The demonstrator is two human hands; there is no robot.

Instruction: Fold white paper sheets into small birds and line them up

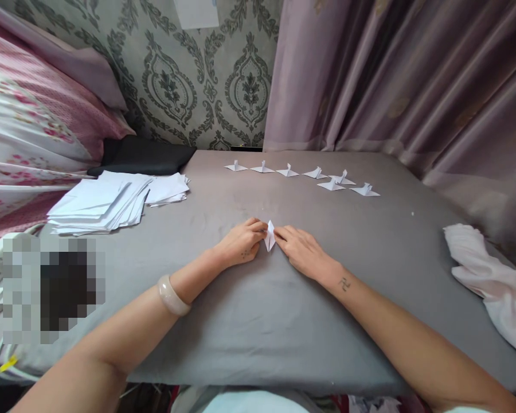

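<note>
Between my two hands, at the middle of the grey-covered table, is a small piece of white folded paper (270, 236), diamond-shaped with a slit toward its lower point. My left hand (243, 241) pinches its left edge, fingers curled. On the other side, my right hand (303, 249) has its fingertips pressed together on the paper's right edge. Parts of the fingertips are hidden behind the paper. Farther back stand several folded paper cranes (288, 170) with spread wings, in a loose row.
Stacks of white paper sheets (98, 203) lie at the left, in front of a black flat item (141, 156). A white power strip (0, 264) with cables sits at the left edge. Crumpled pale cloth (494, 281) lies at the right. Curtains (348, 74) hang behind the table (249, 332).
</note>
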